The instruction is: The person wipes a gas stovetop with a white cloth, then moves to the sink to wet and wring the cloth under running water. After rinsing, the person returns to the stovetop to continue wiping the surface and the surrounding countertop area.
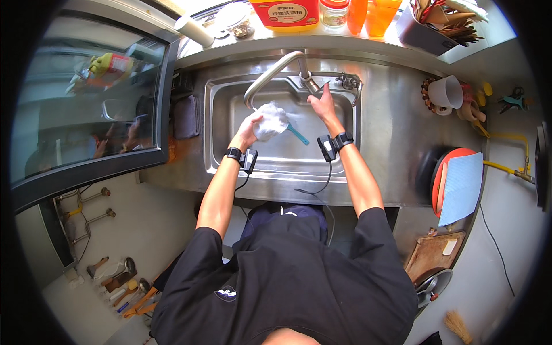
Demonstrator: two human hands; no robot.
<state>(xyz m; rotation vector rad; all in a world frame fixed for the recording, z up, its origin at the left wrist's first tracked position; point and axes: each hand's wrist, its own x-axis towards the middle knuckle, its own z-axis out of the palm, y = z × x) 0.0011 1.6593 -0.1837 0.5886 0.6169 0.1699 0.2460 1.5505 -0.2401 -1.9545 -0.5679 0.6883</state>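
Note:
My left hand point(249, 129) holds a whitish, rounded thing point(271, 121) by its left side, under the end of the curved metal faucet point(271, 73). Blur and glare hide whether it is a bowl or something softer. At the faucet's base, my right hand point(324, 105) grips the lever point(321, 88), most of which its fingers cover. Both hands are over the stainless steel sink point(280, 166). A teal handle point(298, 134) lies in the basin, its upper end hidden behind the whitish thing.
An open window sash point(161, 108) juts in at left, beside a folded grey cloth point(186, 116). Bottles and jars, including a red-and-yellow jug point(284, 15), line the sill behind. On the right are a white mug point(446, 92) and a light-blue cloth point(461, 185). Wrist-device cables point(331, 179) hang near the counter edge.

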